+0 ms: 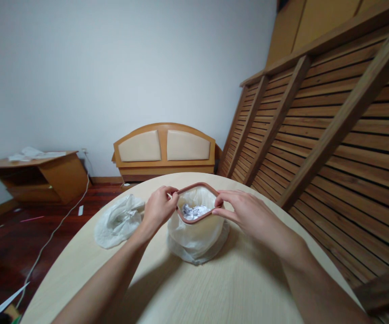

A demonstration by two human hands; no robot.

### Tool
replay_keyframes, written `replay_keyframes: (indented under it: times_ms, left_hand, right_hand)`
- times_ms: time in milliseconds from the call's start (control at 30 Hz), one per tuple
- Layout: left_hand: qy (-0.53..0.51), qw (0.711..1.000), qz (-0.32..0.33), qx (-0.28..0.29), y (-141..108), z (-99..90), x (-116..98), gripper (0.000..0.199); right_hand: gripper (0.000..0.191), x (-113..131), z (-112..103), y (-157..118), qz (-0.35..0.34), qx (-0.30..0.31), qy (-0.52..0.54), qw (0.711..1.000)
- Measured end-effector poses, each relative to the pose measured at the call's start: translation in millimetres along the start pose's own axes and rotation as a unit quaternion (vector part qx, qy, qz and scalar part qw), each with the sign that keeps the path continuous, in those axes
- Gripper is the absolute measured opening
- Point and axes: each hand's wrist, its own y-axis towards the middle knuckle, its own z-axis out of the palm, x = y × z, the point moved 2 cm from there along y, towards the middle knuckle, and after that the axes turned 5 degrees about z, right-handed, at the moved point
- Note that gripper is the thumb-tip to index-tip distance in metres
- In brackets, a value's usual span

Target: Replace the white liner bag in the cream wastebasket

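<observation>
A small bin lined with a whitish plastic bag [196, 240] stands on the round table [241, 288]. Around its mouth runs a brown squarish rim [197, 184], and crumpled white paper [194, 211] lies inside. My left hand [161, 204] pinches the rim's left corner between thumb and fingers. At the right corner, my right hand [238, 207] grips the same rim with its thumb below and fingers above. The bag hangs down over the outside of the bin. Left of my left hand lies a crumpled white plastic bag [118, 220].
Beyond the table stands a headboard [164, 144] with cream panels. Wooden slatted frames [316, 117] lean along the right side. A low cabinet [59, 175] bearing white plastic stands at the left, with a cable [51, 236] across the dark red floor.
</observation>
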Motion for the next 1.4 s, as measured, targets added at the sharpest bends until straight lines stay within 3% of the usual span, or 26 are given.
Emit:
replay_keyframes:
  times_ms: [567, 867, 1100, 1267, 1400]
  left_hand:
    - [-0.05, 0.997, 0.028, -0.054, 0.4, -3.5, -1.9, 0.032]
    - [-0.158, 0.985, 0.005, -0.069, 5.1, -7.0, 2.7, 0.03]
    - [-0.19, 0.98, -0.002, -0.055, 2.8, -10.6, -4.1, 0.029]
    - [-0.176, 0.981, 0.054, -0.065, -4.0, -12.5, -15.1, 0.029]
    - [-0.162, 0.981, 0.091, -0.065, -10.0, -13.7, -23.0, 0.027]
  right_hand:
    - [0.011, -3.9, -0.8, -0.1, -0.031, -0.013, 0.015, 0.999]
    - [0.022, -6.8, 1.0, 0.8, -0.043, -0.053, 0.046, 0.997]
    - [0.02, -5.7, -5.3, 3.2, 0.055, -0.1, 0.09, 0.989]
    - [0.019, -12.8, -7.6, 5.0, 0.103, -0.137, 0.088, 0.981]
    - [0.02, -14.7, -7.0, 5.8, 0.1, -0.134, 0.097, 0.981]
